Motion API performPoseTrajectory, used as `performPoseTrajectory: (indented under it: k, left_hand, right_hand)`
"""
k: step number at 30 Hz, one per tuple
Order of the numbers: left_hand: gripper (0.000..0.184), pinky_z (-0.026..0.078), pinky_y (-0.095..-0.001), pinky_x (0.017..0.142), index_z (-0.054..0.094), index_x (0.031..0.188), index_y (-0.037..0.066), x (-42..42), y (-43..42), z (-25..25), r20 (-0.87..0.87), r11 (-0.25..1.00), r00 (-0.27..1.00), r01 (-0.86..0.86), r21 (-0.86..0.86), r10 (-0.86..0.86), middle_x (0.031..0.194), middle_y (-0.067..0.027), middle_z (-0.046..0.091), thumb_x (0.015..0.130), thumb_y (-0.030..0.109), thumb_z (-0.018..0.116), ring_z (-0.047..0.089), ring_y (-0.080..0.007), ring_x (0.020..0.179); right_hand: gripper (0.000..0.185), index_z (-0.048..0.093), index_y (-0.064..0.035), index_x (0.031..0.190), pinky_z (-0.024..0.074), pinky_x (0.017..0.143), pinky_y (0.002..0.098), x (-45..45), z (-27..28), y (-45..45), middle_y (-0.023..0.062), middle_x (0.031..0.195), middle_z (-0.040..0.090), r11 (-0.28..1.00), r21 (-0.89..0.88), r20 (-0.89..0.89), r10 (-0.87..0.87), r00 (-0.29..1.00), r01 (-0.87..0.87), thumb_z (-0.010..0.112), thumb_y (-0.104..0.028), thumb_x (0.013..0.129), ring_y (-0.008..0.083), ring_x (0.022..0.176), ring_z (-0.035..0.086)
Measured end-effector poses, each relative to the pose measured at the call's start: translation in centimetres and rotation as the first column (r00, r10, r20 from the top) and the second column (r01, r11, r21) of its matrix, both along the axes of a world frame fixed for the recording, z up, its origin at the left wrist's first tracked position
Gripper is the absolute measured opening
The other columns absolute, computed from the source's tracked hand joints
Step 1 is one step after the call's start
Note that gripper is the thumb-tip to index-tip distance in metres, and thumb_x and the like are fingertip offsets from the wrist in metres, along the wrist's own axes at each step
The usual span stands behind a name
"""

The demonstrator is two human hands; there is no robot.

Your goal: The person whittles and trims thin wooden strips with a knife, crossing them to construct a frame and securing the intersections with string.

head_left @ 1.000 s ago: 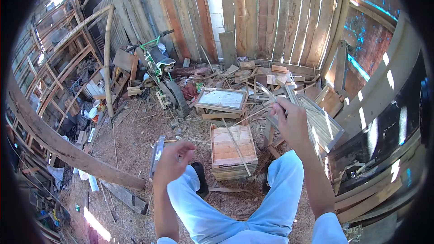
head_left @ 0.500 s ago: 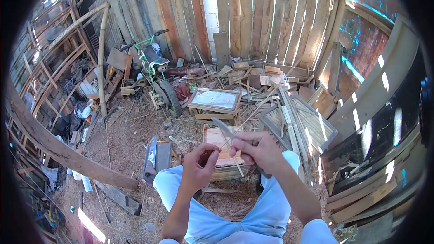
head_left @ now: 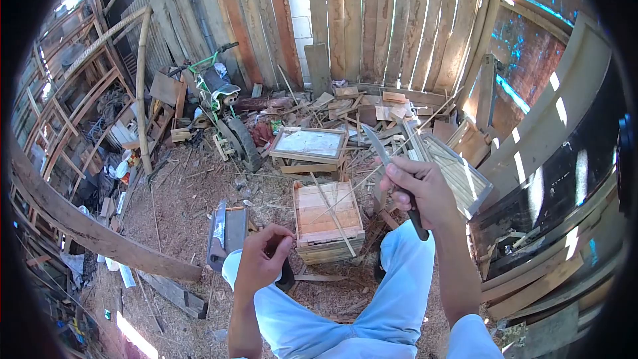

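My right hand is closed around the dark handle of a knife, whose blade points up and to the left. My left hand is lower and well apart from it, with curled fingers and the thumb close to the index finger; whatever may be between them is hidden or too small to make out. Between my knees stands a small slatted wooden box. Thin wooden strips lie across its top, one slanting up toward my right hand.
A machete-like blade with a brown handle rests on a dark tray at the left. A framed panel and scrap wood lie ahead. A small motorbike stands by the plank wall. A beam crosses the left side.
My hands have moved apart: the left came down and left, the right went up and right with the knife. The box top shows more fully.
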State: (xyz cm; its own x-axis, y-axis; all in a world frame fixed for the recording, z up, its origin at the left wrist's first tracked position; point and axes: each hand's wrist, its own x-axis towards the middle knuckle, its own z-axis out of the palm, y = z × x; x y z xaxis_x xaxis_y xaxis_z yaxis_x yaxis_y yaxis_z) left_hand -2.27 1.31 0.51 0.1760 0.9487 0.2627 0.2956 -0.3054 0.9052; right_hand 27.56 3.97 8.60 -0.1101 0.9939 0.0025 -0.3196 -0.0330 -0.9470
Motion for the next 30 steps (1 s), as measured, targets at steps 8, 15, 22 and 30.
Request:
performPoseTrajectory:
  k: [8,15,22,30]
  left_hand:
    - [0.006,0.032,-0.0206,0.049,0.062,0.092,-0.001,3.2,0.2,2.3,0.027,0.998,0.999,0.042,-0.038,-0.041,0.065,0.0035,0.055,0.090,0.004,0.060,0.043,-0.0024,0.056]
    - [0.010,0.032,-0.0188,0.054,0.062,0.095,0.000,1.0,-0.2,1.5,0.158,0.961,0.981,0.151,-0.230,-0.116,0.072,0.0039,0.057,0.092,0.009,0.060,0.043,-0.0012,0.063]
    - [0.010,0.033,-0.0191,0.054,0.062,0.094,0.001,1.0,0.3,1.9,0.177,0.958,0.976,0.166,-0.234,-0.125,0.072,0.0044,0.056,0.092,0.010,0.060,0.044,-0.0019,0.063]
    - [0.010,0.040,-0.0199,0.058,0.062,0.094,-0.001,-3.0,2.4,-0.2,0.075,0.954,0.987,0.156,-0.255,-0.141,0.073,0.0026,0.058,0.091,0.009,0.061,0.050,-0.0037,0.065]
  right_hand:
    - [0.021,0.068,0.0027,0.099,0.0337,0.044,0.0175,-4.3,-2.0,-1.0,0.0018,0.073,0.062,0.963,0.005,0.144,0.267,0.953,-0.271,0.059,-0.016,0.093,0.0031,0.051,0.044]
    - [0.023,0.065,0.0012,0.107,0.0334,0.043,0.0178,-0.8,-0.5,-0.1,0.0024,0.076,0.062,0.994,-0.025,-0.069,0.104,0.992,-0.106,0.060,-0.016,0.092,0.0032,0.052,0.045]
    - [0.028,0.063,0.0023,0.112,0.0357,0.044,0.0181,-2.5,-1.6,-0.7,0.0064,0.083,0.065,0.969,-0.078,0.020,0.236,0.971,-0.234,0.062,-0.017,0.092,0.0041,0.052,0.043]
    - [0.024,0.065,0.0044,0.105,0.0357,0.045,0.0178,-1.3,-1.4,0.2,0.0065,0.082,0.065,0.998,0.066,0.105,-0.004,0.994,-0.003,0.059,-0.015,0.093,0.0041,0.054,0.044]
